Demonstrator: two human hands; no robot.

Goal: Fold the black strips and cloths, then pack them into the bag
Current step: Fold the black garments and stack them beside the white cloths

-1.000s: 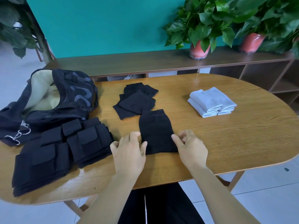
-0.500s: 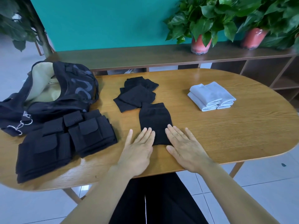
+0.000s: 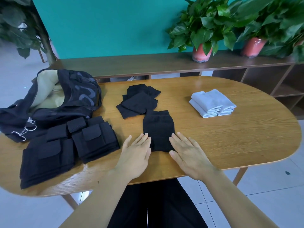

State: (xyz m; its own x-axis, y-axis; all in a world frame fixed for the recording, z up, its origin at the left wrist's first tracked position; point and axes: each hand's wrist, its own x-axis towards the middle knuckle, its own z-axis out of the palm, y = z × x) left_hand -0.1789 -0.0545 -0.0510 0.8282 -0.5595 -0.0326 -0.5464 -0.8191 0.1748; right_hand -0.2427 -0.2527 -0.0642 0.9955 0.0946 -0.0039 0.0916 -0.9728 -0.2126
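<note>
A folded black cloth [image 3: 158, 129] lies flat near the table's front edge. My left hand [image 3: 135, 153] rests flat at its left edge with straight fingers, and my right hand [image 3: 187, 153] lies flat at its right edge. Both touch the near corners of the cloth. Behind it sits a small pile of folded black cloths [image 3: 139, 101]. Folded black strips [image 3: 69, 142] with flaps are stacked to the left. The black bag [image 3: 54, 99] stands open at the far left, showing its pale lining.
Folded light-grey towels [image 3: 212, 103] lie on the right part of the wooden table [image 3: 238, 137]. A low shelf [image 3: 148, 65] behind the table carries two potted plants [image 3: 202, 35]. Another plant stands at the far left.
My hands went from pinching the near edge of the cloth to lying flat with straight fingers on either side of it. The cloth now looks shorter, folded over.
</note>
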